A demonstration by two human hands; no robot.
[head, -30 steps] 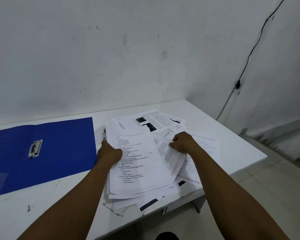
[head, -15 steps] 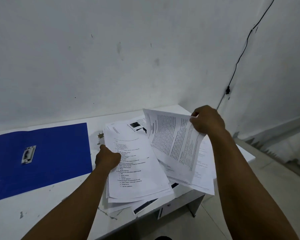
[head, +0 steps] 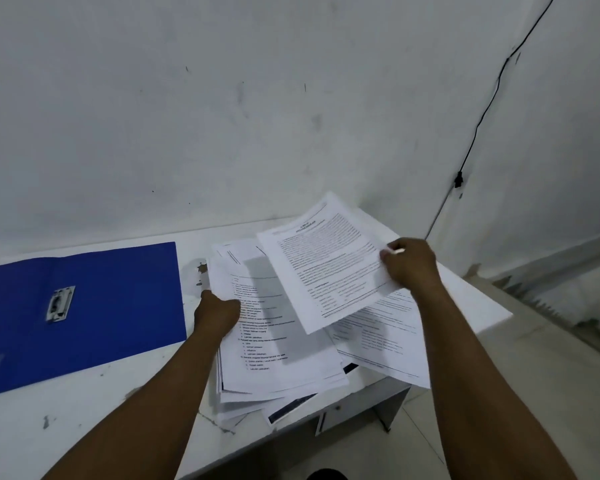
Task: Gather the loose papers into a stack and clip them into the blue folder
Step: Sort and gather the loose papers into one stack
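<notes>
**Sheet lifted, stack to its left**

Table [head: 84, 403]: open folder [head: 118, 306] far left, stack [head: 278, 358] middle under left hand [head: 217, 315], which grips its left edge. Right hand [head: 409, 263] pinches a sheet [head: 329, 265] raised, tilted, over the stack's right side. Long axes roughly agree; stack lies down-left. Left fingers hidden; lower sheets overhang the table edge.

The folder [head: 84, 313] lies open on the table [head: 84, 410], left of the paper pile [head: 278, 368].

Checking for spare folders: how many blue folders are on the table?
1. The blue folder lies open on the table, left of the papers.
</notes>
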